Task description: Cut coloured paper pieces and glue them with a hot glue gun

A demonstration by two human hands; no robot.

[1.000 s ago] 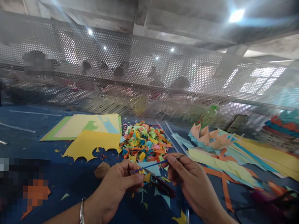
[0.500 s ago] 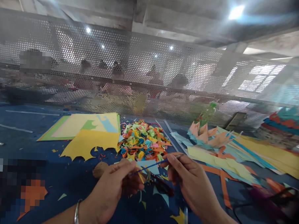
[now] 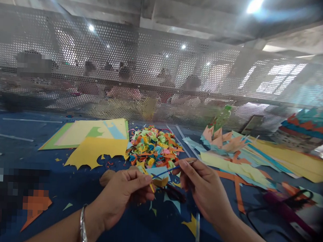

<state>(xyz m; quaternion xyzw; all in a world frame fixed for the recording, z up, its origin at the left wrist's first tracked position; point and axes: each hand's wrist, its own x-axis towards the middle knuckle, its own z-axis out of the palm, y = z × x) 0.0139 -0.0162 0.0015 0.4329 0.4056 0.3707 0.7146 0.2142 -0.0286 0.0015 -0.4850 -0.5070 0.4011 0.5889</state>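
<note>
A thin blue strip is stretched between my two hands over the table; whether it is paper or cord I cannot tell. My right hand pinches its upper end between thumb and fingers. At the lower end is my left hand, closed with thumb on fingers, where a narrow yellow strip also shows. Beneath the hands lie a light blue paper piece, a curled yellow scrap and dark-handled scissors, partly hidden. Just beyond is a heap of small colourful paper pieces.
Stacked paper sheets and a scalloped yellow sheet lie left. On the right are peach paper points, paper strips, a green-capped bottle and a purple tool with a cord. A perforated screen stands behind, people beyond it.
The view has tilted down slightly. My left thumb has come forward over the lower end of the blue strip, and less of the strip shows. The right hand still pinches its upper end.
</note>
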